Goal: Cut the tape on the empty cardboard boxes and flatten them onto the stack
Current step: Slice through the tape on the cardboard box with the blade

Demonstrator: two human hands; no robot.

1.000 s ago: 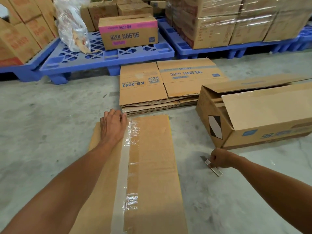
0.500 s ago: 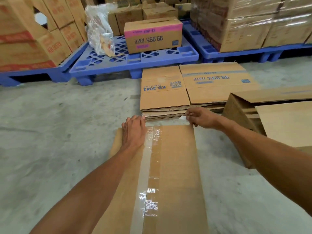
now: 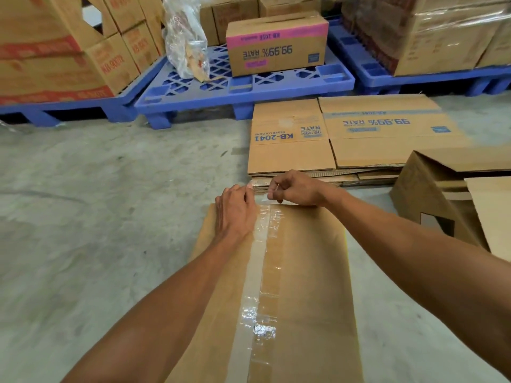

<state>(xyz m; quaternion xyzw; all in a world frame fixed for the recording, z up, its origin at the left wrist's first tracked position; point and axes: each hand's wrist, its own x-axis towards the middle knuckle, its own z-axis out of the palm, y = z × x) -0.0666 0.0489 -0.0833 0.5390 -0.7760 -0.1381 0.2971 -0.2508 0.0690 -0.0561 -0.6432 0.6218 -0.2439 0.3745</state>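
Note:
A long brown cardboard box [image 3: 307, 272] lies on the concrete floor in front of me, with a strip of clear tape [image 3: 255, 275] along its top seam. My left hand [image 3: 235, 214] presses flat on the box's far end, just left of the tape. My right hand [image 3: 296, 189] is curled shut at the far end of the tape, gripping a small cutter that is almost hidden in the fingers. Just beyond the box lies the stack of flattened boxes [image 3: 359, 139] with blue print.
An open empty box [image 3: 431, 194] lies on its side at the right. Blue plastic pallets [image 3: 249, 89] stand behind the stack, carrying a pink-labelled box [image 3: 276, 45], a clear plastic bag [image 3: 188, 37], stacked cartons [image 3: 55, 56] at left and wrapped cartons [image 3: 442, 31] at right.
My right hand took the cutter from the floor by the open box and moved left and forward to the far end of the tape. My left hand stayed pressed on the box.

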